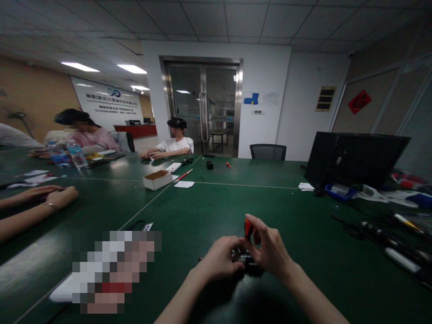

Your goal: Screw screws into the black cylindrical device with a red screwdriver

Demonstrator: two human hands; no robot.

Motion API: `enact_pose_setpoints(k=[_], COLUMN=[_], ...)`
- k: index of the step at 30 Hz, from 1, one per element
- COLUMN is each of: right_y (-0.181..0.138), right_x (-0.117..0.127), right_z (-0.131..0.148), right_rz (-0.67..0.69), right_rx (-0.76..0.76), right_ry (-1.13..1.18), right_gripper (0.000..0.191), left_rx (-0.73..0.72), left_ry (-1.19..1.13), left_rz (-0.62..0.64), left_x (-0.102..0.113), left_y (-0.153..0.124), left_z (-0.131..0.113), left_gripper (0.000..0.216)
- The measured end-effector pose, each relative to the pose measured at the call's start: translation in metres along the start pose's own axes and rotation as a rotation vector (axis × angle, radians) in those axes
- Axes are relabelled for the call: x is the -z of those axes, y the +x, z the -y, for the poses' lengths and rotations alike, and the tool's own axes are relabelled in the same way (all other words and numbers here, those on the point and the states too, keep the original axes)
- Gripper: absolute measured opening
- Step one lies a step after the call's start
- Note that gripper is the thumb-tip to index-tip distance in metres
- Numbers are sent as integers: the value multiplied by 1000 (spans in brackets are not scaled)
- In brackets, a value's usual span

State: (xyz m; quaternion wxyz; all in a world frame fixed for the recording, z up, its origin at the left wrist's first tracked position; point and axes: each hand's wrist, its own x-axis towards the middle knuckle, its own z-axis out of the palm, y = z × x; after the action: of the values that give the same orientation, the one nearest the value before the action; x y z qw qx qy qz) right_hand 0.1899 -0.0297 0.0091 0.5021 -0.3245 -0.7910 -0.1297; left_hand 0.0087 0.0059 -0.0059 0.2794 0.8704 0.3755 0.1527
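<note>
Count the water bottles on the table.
2. The left bottle and right bottle stand side by side at the far-left end of the table, before the person in pink. Others may be hidden.

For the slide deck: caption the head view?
Right hand holds an orange-handled tool on a small dark device gripped by left hand.

nothing here can be read letter for letter. the white wall board (108, 104) at the far left carries a blue logo and rows of dark characters, all blurred. the red diamond paper (359, 101) on the right partition bears one unclear character. the notices (261, 99) and dark plaque (326, 98) beside the door are illegible.
</note>
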Motion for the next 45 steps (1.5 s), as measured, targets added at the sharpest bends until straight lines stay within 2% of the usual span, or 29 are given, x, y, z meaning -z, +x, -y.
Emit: enact_pose_setpoints(k=[7, 13, 19, 23, 29, 37, 45], right_y=[1, 1, 1, 0, 2, 3, 1], right_x=[1, 0, 1, 0, 1, 2, 1], right_z=[3, 0, 3, 2, 1, 5, -1], right_rz=[-9, -47, 4, -10, -30, -15, -22], right_rx=[-45, -9, -40, -56, -4, -42, -6], right_ry=[19, -32, 13, 10, -10, 4, -2], right_gripper=[47, 42, 49, 49, 42, 50, 46], left_rx=[-23, -11, -34, -46, -26, -29, -9], left_ry=[-16, -52, -29, -17, 1, 3, 1], left_rz=[-9, -12, -7, -16, -18, 16, 16], left_x=[-2, -2, -2, -4, -3, -2, 0], left_y=[1, -1, 1, 2, 1, 2, 1], left_z=[3, 2, 4, 7, 4, 5, 3], left_gripper=[25, 26, 23, 26, 25, 25, 26])
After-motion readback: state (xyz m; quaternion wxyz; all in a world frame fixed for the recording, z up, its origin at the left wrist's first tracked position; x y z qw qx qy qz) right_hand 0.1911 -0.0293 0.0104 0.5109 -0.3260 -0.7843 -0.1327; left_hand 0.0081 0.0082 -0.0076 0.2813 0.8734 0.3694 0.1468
